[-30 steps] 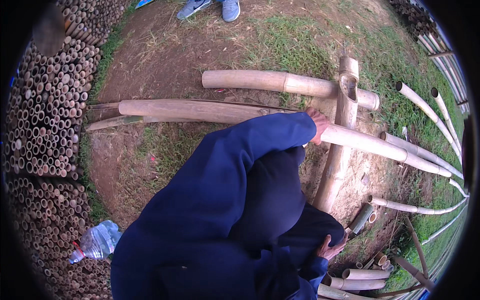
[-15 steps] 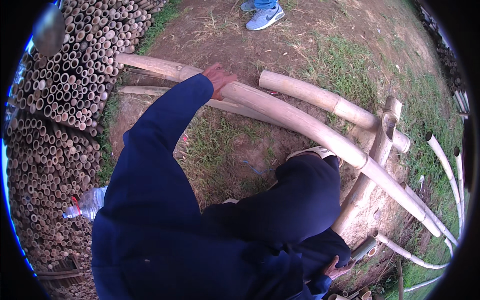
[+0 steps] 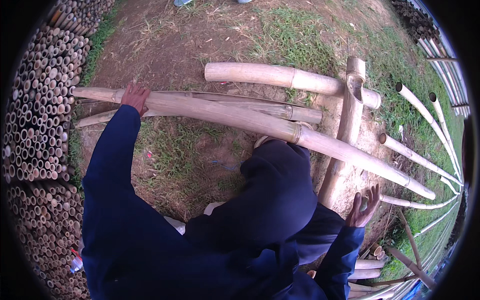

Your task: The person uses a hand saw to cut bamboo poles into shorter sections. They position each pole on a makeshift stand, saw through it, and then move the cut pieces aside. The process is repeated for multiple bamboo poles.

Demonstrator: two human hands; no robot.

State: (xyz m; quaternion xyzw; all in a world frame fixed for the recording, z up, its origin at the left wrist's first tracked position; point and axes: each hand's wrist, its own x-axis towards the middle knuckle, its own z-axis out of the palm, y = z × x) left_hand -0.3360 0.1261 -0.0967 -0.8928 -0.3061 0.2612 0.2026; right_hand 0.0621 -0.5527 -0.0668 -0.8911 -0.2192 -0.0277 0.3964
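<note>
A long, pale bamboo pole [image 3: 225, 116] slants across in front of me, from the stacks at the left down to the right. Near its left end, my left hand [image 3: 135, 96] is wrapped over the top of it. My right hand [image 3: 364, 207] is raised below the pole's right part, fingers apart and holding nothing. The pole crosses over a thick notched bamboo post [image 3: 348, 125]. My bent knee [image 3: 280, 180] is just below the pole's middle. Behind the pole lie split bamboo lengths [image 3: 302, 114], partly hidden by it.
A short thick bamboo piece [image 3: 250, 73] lies beyond the pole, passing by the notched post. Large stacks of cut bamboo [image 3: 37, 95] stand at the left, thinner poles [image 3: 417, 107] at the right. A plastic bottle [image 3: 76, 264] is at lower left. Another person's shoes [image 3: 182, 2] show at the top edge.
My right hand has risen from beside my leg and opened. My left hand stays on the pole. The view has swung right, so the pole appears farther left.
</note>
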